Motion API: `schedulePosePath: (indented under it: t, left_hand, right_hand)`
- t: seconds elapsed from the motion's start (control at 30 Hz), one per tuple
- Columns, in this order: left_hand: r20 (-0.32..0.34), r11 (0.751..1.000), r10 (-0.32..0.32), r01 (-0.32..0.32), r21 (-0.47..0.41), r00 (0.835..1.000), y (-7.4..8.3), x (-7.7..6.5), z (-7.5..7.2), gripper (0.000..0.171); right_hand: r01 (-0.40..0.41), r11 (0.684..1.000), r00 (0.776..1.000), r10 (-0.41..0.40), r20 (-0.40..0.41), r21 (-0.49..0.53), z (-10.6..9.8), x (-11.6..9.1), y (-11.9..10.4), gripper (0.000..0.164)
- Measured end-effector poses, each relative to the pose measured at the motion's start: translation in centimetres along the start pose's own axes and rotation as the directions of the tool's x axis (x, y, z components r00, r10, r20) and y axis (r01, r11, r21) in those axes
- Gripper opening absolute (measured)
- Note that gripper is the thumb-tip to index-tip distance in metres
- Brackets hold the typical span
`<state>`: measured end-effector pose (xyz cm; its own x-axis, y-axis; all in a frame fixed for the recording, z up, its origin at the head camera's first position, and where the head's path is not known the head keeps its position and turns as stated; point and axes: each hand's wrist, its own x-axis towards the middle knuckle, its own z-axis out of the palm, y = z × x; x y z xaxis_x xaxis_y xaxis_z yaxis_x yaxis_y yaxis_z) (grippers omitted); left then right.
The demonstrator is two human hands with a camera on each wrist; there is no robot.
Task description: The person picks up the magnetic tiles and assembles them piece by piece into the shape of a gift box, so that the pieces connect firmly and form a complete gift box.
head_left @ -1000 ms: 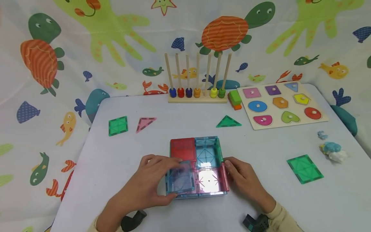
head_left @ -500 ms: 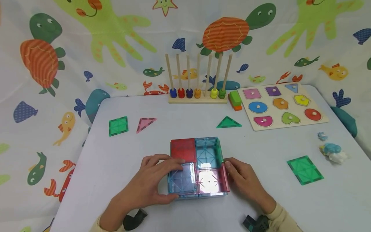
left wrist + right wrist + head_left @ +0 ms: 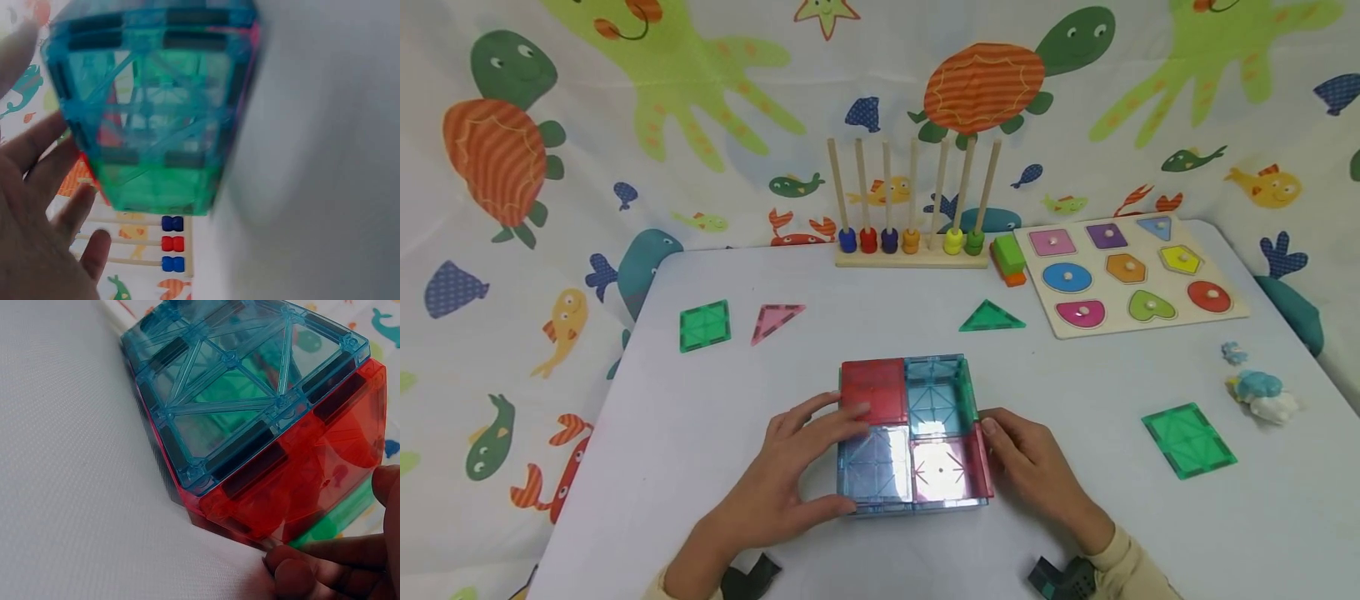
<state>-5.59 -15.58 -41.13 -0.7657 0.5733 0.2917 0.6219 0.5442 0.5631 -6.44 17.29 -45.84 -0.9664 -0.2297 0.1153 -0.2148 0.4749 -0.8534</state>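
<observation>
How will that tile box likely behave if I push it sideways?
The tile box will probably slide rather than tip, being low and broad. Its flat panels look stiff, but their edge-to-edge seams may part. Glossiness suggests slipperiness.

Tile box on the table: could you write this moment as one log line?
tile box: on table | left hand: spread, left side | right hand: at right side

No lettering or numbers (nor any brand) can be read.
</observation>
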Motion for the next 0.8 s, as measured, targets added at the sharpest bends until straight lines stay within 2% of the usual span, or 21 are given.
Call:
schedulePosePath:
  t: [0.1, 0.27, 0.43, 0.6, 0.67, 0.73, 0.8]
  left_hand:
    - [-0.059, 1.000, 0.002, -0.001, 0.020, 0.998, -0.4, 0.0, 0.4, 0.074]
    - [-0.106, 0.997, -0.055, 0.060, 0.039, 0.993, -1.1, 0.0, 1.0, 0.072]
    - [-0.092, 0.994, -0.105, 0.103, -0.024, 0.990, -1.4, 0.1, 1.6, 0.071]
    - [-0.042, 0.973, -0.171, 0.162, -0.165, 0.984, -1.8, -0.1, 2.1, 0.073]
    - [-0.020, 0.959, -0.190, 0.181, -0.218, 0.982, -1.9, -0.3, 2.3, 0.074]
    - [-0.008, 0.947, -0.204, 0.196, -0.254, 0.979, -2.1, -0.4, 2.6, 0.074]
    - [-0.007, 0.943, -0.204, 0.195, -0.270, 0.979, -2.2, -0.4, 2.8, 0.074]
  right_hand:
    - [-0.005, 1.000, 1.000, 0.005, 0.002, 0.005, 0.0, 0.0, -0.1, 0.023]
    - [-0.009, 1.000, 1.000, 0.009, 0.000, 0.019, -0.1, 0.0, -0.3, 0.023]
    - [-0.019, 1.000, 1.000, 0.020, -0.010, 0.016, -0.1, -0.1, -0.2, 0.022]
    - [0.002, 1.000, 1.000, -0.002, -0.013, -0.001, -0.4, 0.0, 0.0, 0.021]
    - [0.017, 0.998, 0.999, -0.019, -0.031, -0.064, -1.2, 0.1, 0.1, 0.021]
    - [0.013, 0.982, 0.995, -0.032, -0.096, -0.190, -3.0, 0.2, 0.4, 0.022]
    - [-0.089, 0.936, 0.981, 0.023, -0.193, -0.341, -5.7, 0.0, 0.8, 0.032]
